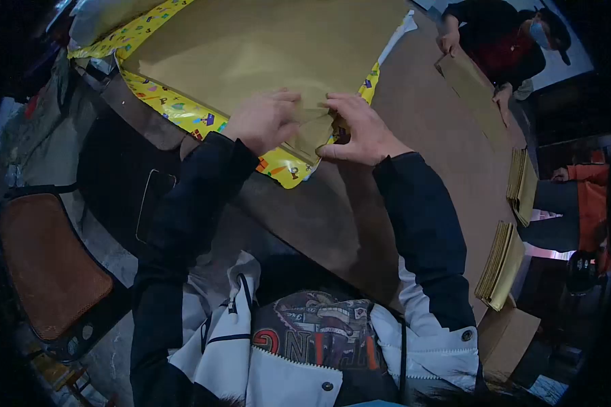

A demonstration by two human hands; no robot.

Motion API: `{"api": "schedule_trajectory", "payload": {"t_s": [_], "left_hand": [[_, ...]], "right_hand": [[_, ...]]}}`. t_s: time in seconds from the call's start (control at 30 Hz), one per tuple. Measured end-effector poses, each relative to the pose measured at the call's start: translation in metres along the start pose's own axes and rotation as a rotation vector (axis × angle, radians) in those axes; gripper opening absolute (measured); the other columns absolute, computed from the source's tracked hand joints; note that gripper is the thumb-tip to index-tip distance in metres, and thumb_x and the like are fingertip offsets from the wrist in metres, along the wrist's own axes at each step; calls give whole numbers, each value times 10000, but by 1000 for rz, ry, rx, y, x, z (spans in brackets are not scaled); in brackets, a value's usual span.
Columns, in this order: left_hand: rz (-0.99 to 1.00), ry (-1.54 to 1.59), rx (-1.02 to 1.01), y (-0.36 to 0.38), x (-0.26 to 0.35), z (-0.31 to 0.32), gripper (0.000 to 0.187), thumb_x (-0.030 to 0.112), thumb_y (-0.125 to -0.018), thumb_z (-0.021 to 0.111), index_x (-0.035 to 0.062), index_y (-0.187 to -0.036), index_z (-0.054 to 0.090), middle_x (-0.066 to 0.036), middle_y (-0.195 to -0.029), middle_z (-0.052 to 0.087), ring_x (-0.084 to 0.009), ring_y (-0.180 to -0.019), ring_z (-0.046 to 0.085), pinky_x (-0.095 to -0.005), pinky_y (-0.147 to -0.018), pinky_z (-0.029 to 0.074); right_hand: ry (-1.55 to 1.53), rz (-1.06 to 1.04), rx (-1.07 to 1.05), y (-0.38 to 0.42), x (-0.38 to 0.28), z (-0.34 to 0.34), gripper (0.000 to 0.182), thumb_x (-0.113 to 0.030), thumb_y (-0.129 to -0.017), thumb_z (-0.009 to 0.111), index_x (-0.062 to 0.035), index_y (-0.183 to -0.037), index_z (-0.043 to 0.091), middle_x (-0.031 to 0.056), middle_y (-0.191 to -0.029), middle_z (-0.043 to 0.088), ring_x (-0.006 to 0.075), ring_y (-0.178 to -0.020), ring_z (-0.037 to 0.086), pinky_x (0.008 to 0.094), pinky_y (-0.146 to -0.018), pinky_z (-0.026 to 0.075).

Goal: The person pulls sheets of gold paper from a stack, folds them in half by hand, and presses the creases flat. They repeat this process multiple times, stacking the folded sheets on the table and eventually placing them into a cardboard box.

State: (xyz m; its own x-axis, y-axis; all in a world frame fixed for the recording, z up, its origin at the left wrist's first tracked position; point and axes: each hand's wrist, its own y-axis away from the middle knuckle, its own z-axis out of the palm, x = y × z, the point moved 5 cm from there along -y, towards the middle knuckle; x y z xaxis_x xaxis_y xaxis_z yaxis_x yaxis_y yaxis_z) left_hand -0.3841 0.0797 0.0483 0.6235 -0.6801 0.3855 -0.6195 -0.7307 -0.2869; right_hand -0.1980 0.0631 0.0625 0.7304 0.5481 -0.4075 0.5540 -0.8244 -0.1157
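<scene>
A large sheet of brown paper (251, 47) lies on top of a yellow sheet printed with small colourful pictures (173, 108), whose edges stick out around it. Both my hands are at the paper's near corner, where it is creased and bent up. My left hand (261, 122) has its fingers curled on the paper, slightly blurred. Facing it, my right hand (366, 132) holds the corner with its thumb at the near edge and its fingers farther up; part of the grip is hidden.
The brown table (421, 129) extends to the right. Folded brown paper stacks (501, 264) stand along its right edge, near a cardboard box (509, 339). A co-worker (502, 41) handles brown paper at the far right; another person (584, 203) stands behind. A chair (51, 264) is at left.
</scene>
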Motion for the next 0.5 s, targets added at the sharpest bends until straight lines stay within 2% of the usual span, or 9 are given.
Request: {"api": "schedule_trajectory", "payload": {"t_s": [0.27, 0.37, 0.43, 0.5], "left_hand": [[-19, -13, -13, 0, 0, 1, 297, 250, -815, 631, 16, -1000, 642, -112, -1270, 565, -319, -1193, 510, -413, -961, 437], [22, -37, 47, 0, 2, -3, 290, 243, -818, 623, 16, -997, 642, -116, -1272, 564, -316, -1191, 510, -415, -958, 436], [-77, 71, -179, -4, 7, -7, 299, 207, -822, 632, 40, -1069, 635, -147, -1336, 514, -340, -1238, 470, -419, -1016, 392], [-17, -3, -105, -1, 0, 2, 302, 199, -816, 630, 35, -1069, 645, -159, -1321, 523, -342, -1237, 470, -414, -1016, 392]], "right_hand": [[28, 12, 19, 0, -4, 4, 846, -442, -629, 777, -7, -1285, 468, 194, -1332, 455, 338, -1284, 394, 423, -1092, 306], [62, -6, 35, 1, -7, 4, 876, -463, -621, 779, -17, -1301, 453, 198, -1330, 452, 344, -1283, 393, 435, -1100, 290], [60, -9, 25, 1, -7, 5, 924, -503, -611, 782, -32, -1326, 433, 203, -1342, 440, 350, -1284, 391, 460, -1106, 274], [60, 3, 22, 1, -6, 6, 932, -512, -611, 779, -32, -1329, 431, 204, -1345, 438, 351, -1285, 391, 463, -1106, 271]]}}
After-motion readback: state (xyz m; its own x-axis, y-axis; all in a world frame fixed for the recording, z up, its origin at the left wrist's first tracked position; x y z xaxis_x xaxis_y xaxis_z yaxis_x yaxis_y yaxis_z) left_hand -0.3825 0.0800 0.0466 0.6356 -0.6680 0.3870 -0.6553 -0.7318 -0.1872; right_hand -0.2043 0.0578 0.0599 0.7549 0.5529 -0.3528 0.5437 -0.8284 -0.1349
